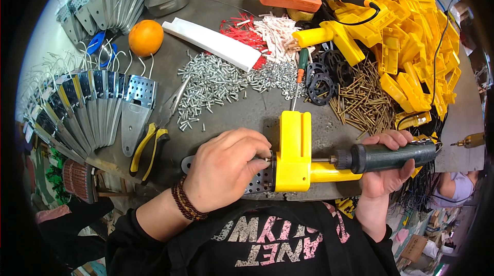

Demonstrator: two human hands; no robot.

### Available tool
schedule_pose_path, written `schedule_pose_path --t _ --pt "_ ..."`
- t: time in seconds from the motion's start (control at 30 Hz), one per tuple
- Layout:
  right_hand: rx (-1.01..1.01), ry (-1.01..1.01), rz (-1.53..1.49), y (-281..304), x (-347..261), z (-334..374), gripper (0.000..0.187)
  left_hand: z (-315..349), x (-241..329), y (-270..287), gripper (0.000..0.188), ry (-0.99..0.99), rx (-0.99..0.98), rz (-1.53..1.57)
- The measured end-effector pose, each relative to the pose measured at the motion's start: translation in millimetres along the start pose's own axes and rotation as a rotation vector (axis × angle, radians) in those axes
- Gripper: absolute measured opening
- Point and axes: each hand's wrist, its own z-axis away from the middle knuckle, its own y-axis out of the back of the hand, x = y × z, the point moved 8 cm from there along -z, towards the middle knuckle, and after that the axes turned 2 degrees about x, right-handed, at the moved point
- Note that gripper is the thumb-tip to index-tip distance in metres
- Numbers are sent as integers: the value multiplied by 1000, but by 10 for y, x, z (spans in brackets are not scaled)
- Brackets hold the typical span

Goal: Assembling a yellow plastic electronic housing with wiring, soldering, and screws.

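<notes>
Your right hand (pixel 382 186), right of centre, is wrapped around a dark green power screwdriver (pixel 393 156), whose shaft reaches left to the yellow plastic part (pixel 294 152) just right of the frame's middle. Your left hand (pixel 221 165) sits just left of that part, thumb and fingers drawn narrow over the perforated metal plate (pixel 261 180); you cannot tell whether they pinch anything. Pliers (pixel 149 147) lie at centre left, silver screws (pixel 211 83) above your left hand, and yellow plastic pieces (pixel 406 34) fill the upper right.

Perforated plate (pixel 261 183) partly hidden behind left grip (pixel 224 168)
</notes>
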Motion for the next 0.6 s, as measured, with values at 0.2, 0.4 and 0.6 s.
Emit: schedule_pose_path --t 0.2,0.4,0.6 --pt "30 1 17 22 -14 3 56 -9 -12 19 20 53 1 53" --pt "8 8 27 23 -17 1 55 -5 16 -4 20 -14 -5 -13" --pt "-51 -8 39 0 -13 -10 52 -6 6 4 19 5 -5 14"
